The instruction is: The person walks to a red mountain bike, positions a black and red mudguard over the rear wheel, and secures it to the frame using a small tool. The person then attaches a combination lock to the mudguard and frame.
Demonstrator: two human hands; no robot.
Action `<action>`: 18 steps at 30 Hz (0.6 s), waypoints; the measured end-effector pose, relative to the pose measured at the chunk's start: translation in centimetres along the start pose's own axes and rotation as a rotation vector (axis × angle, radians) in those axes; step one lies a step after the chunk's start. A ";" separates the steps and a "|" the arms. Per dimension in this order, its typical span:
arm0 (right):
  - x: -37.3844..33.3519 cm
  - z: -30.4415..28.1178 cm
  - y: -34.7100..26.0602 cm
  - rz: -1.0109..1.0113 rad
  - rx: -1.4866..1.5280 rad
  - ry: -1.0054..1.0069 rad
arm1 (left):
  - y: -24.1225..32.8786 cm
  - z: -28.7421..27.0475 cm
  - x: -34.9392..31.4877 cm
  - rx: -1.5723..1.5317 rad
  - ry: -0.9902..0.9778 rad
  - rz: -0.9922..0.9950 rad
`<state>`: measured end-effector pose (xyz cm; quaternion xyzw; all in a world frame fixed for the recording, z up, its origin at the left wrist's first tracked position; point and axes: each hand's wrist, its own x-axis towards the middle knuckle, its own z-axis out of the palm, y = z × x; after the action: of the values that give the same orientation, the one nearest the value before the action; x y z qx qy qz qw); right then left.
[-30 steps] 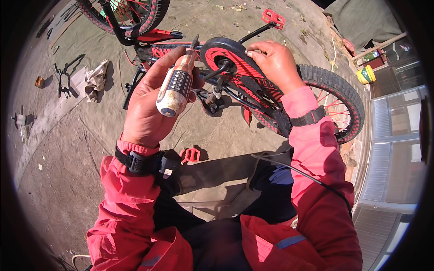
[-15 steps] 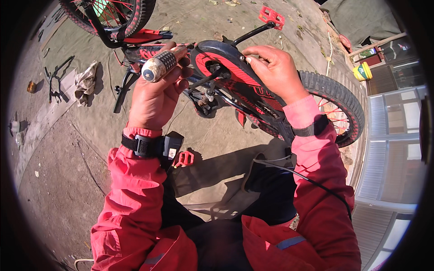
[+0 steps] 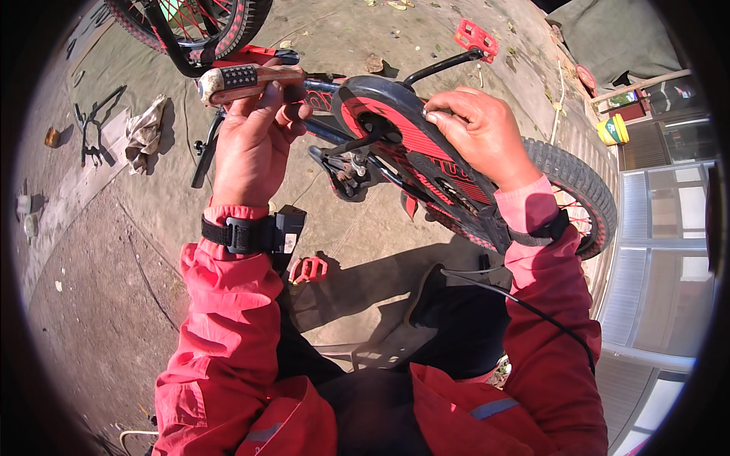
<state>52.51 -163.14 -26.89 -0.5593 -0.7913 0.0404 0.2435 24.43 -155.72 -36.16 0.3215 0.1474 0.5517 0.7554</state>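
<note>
My left hand is closed around a screwdriver, known by its thick, rounded handle with a dark star-patterned band. The handle lies nearly level, its butt to the left; its shaft cannot be made out. My right hand pinches thumb and forefinger together at the upper edge of the chain guard. A tiny pale glint shows at those fingertips, too small to name. The black and red guard belongs to a bicycle lying across the ground ahead, with a crank arm and red pedal sticking up.
Another red pedal is near my left wrist. The bicycle's rear wheel is at right, its front wheel at upper left. Left on the ground are a crumpled cloth and black metal part. A yellow bucket stands right.
My left hand has turned the screwdriver from slanting toward me to nearly level and shifted it left, away from the chain guard. My right hand keeps its pinch at the guard's edge.
</note>
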 end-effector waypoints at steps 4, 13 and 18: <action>0.0 0.1 0.2 0.007 0.017 -0.017 | 0.1 -0.4 0.5 0.068 0.091 0.028; -0.4 0.1 -0.1 0.273 0.188 -0.083 | 0.2 -0.8 0.9 0.139 0.180 0.107; 0.0 0.1 0.4 0.107 0.114 -0.066 | 0.4 -0.9 0.8 0.126 0.197 0.114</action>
<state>52.83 -162.97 -27.09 -0.5844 -0.7644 0.1169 0.2461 23.94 -154.60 -36.47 0.3204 0.2368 0.6122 0.6830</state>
